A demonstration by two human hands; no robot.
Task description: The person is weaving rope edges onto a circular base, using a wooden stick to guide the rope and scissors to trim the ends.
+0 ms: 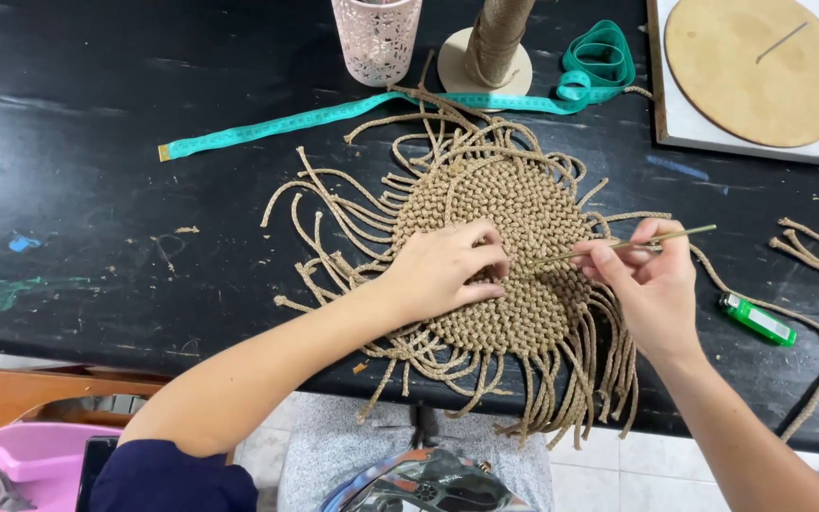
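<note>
The surface point(97, 190) is a black, scuffed tabletop with paint marks near its left edge; its near edge runs in front of the seated person.

A round woven mat point(514, 237) of tan cord lies flat at the middle of the surface, toward the near edge. Loose cord ends point(334, 218) fan out around its rim, and those on the near side hang over the near edge.

A flat board with a round wooden disc point(755, 71) lies at the far right corner. A teal measuring tape point(334, 112) runs along the far side, from left of centre to a coil near the board. A pink perforated cup point(376, 38) and a cord-wrapped post on a round base point(490, 47) stand at the far edge. More cord pieces point(812, 251) lie near the right edge.

The left hand point(443, 270) rests palm-down on the mat, fingers curled and pressing the weave just left of centre; it grasps nothing separate.

The right hand point(646, 280) is closed in a pinch on a thin metal hook point(632, 244), whose tip touches the mat beside the left fingertips.

A green lighter point(757, 320) lies just right of the right hand.
</note>
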